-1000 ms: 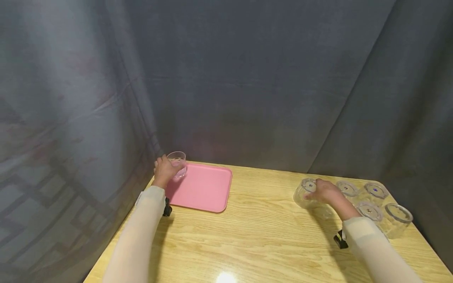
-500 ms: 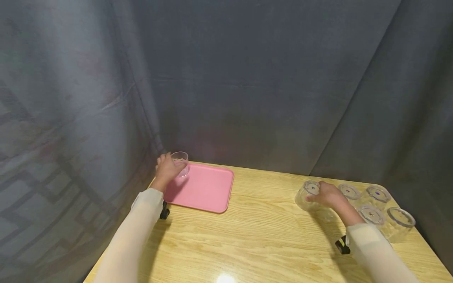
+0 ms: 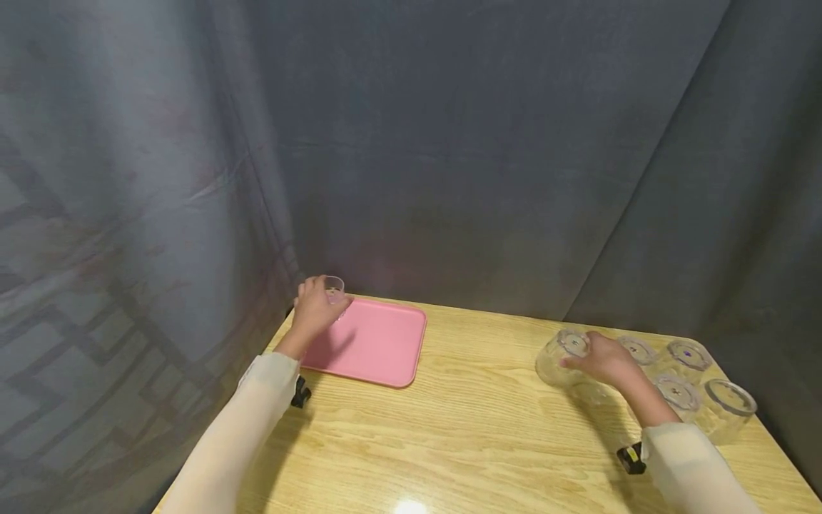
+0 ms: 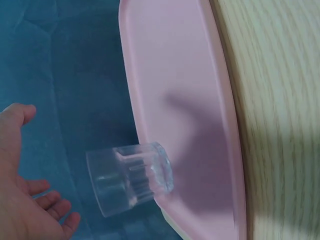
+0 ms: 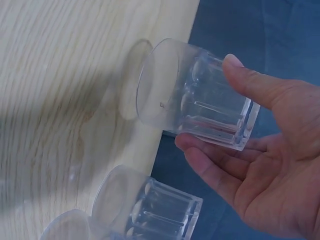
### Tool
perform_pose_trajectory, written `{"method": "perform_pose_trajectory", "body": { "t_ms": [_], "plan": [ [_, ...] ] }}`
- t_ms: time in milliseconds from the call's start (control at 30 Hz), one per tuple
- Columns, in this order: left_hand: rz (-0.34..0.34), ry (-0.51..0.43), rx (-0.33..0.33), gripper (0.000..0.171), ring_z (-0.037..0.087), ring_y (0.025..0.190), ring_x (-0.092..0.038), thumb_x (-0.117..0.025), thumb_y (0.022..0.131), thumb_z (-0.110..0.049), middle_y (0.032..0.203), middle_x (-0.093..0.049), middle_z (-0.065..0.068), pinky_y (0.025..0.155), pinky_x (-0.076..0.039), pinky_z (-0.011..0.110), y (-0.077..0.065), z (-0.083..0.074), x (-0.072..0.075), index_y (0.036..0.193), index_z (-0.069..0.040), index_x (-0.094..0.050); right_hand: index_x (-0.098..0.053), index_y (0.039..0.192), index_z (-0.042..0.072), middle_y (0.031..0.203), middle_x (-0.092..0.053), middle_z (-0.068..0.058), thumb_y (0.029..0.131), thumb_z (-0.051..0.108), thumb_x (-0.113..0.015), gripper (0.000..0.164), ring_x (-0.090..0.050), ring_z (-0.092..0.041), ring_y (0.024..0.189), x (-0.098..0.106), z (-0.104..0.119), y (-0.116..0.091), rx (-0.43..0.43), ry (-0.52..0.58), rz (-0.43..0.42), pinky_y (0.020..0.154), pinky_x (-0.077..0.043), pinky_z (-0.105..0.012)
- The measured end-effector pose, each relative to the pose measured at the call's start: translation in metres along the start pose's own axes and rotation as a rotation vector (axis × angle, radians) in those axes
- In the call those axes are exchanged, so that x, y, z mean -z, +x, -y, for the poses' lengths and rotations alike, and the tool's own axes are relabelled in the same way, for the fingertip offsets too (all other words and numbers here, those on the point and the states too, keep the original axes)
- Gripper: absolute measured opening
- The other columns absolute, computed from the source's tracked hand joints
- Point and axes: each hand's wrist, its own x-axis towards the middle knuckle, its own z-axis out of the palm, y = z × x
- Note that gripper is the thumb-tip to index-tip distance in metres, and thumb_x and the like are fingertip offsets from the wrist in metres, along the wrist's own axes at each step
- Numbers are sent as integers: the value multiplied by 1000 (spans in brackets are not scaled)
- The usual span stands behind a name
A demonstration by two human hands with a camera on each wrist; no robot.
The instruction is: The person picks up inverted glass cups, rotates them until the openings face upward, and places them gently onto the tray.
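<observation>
A clear tumbler [image 4: 125,175] stands mouth up in a far corner of the pink tray [image 3: 375,343]. Near it my left hand [image 3: 316,310] hovers; in the left wrist view, its spread fingers are apart from the tumbler. On the right, my right hand [image 3: 606,359] grips an upside-down clear tumbler [image 5: 200,95], thumb on one side and fingers on the other. That tumbler's mouth faces the wooden tabletop; whether the rim touches it I cannot tell.
Several more upside-down tumblers [image 3: 676,392] stand close together at the table's right end, just beyond my right wrist. Grey curtains [image 3: 437,157] hang along the back and left edges of the wooden table [image 3: 449,428].
My left hand has shifted slightly right, partly covering the tray's tumbler from the head view. That tumbler stays on the tray. My right hand keeps its grip, with little movement.
</observation>
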Motion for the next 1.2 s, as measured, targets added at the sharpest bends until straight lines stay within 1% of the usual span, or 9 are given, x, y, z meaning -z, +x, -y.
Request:
{"method": "perform_pose_trajectory", "body": {
  "t_ms": [200,467,533,667,833,933,1033,1133,1200],
  "plan": [
    [-11,-48,-46,82,45,133,-34,-75,87,-45,145,-42,29,104,-31,63,-9,-11,2,143,6,-45,-20,147,-24,144,-32,-47,92,59,-65,110,-36,-66,127,3,4,-9,4,46,-23,97,-39,-72],
    [-20,-104,-110,66,41,131,-37,-75,87,-45,143,-45,22,107,-30,59,-16,-15,1,132,-1,-54,-18,150,-21,146,-32,-46,90,66,-63,115,-34,-66,128,3,11,-20,11,82,-68,97,-38,-74],
    [-18,-111,-128,68,42,133,-36,-75,88,-45,145,-44,22,108,-29,60,-18,-17,0,134,0,-52,-17,151,-20,146,-31,-47,89,68,-62,116,-34,-66,128,2,13,-23,4,101,-71,97,-38,-74],
    [3,-127,-128,77,43,139,-33,-73,89,-47,146,-44,23,110,-28,65,-24,-22,1,142,3,-46,-14,152,-18,145,-31,-47,89,69,-62,118,-35,-66,128,2,18,-30,-7,151,-81,95,-40,-73],
    [35,-173,-123,81,43,143,-31,-71,90,-47,149,-43,25,112,-26,66,-33,-31,4,147,4,-42,-13,153,-17,144,-32,-48,90,67,-63,116,-38,-65,127,-2,23,-38,1,228,-110,93,-43,-71],
    [52,-213,-124,81,44,145,-29,-71,91,-45,152,-41,25,116,-24,65,-40,-35,5,148,4,-41,-10,154,-15,147,-28,-47,90,65,-63,115,-35,-65,130,-4,26,-43,-2,297,-107,96,-41,-71],
    [57,-255,-130,79,44,146,-29,-73,91,-42,153,-40,25,118,-23,61,-47,-39,5,148,2,-41,-5,156,-12,153,-20,-45,93,62,-63,113,-27,-64,136,-6,29,-48,-3,405,-78,103,-36,-72],
    [71,-305,-132,79,44,143,-34,-73,91,-40,154,-39,26,116,-31,59,-53,-43,5,149,2,-41,0,157,-10,158,-12,-42,96,54,-63,109,-18,-62,142,-9,32,-53,10,546,-43,109,-28,-72],
    [82,-336,-129,78,43,140,-40,-73,92,-40,153,-39,25,113,-36,58,-57,-46,4,149,1,-40,1,157,-10,159,-11,-40,98,47,-63,104,-17,-58,145,-12,35,-55,37,644,-39,112,-26,-70]
  ]
}}
